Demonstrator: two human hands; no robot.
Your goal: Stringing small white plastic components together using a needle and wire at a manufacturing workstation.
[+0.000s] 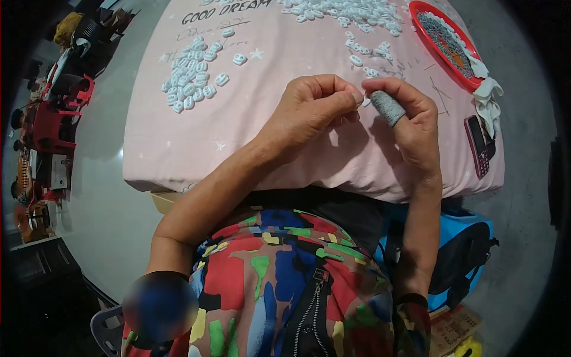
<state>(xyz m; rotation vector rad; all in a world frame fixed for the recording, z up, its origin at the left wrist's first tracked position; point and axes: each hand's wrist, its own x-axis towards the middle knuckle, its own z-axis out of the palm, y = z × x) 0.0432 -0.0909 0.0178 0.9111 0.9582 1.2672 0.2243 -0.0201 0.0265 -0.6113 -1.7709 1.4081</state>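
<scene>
My left hand (pixel 315 107) is closed in a pinch over the near part of the pink cloth; whatever lies between thumb and forefinger is too small to make out. Close on its right, my right hand (pixel 419 134) has thumb and forefinger bent together, their tips near the left fingertips. A grey fabric sleeve (pixel 388 108) covers the right thumb. Between the two hands shows a small white piece (pixel 366 102); I cannot tell if it is held or lies on the cloth. Loose white oval plastic pieces (pixel 372 72) lie just beyond the hands.
A heap of white pieces (pixel 190 77) sits left, another (pixel 345 9) at the far edge. Right, a red tray (pixel 415 12) holds small grey parts. Nearby are thin sticks (pixel 441 98), a white cloth (pixel 489 95) and a keypad phone (pixel 474 143). A blue bag (pixel 479 232) stands below.
</scene>
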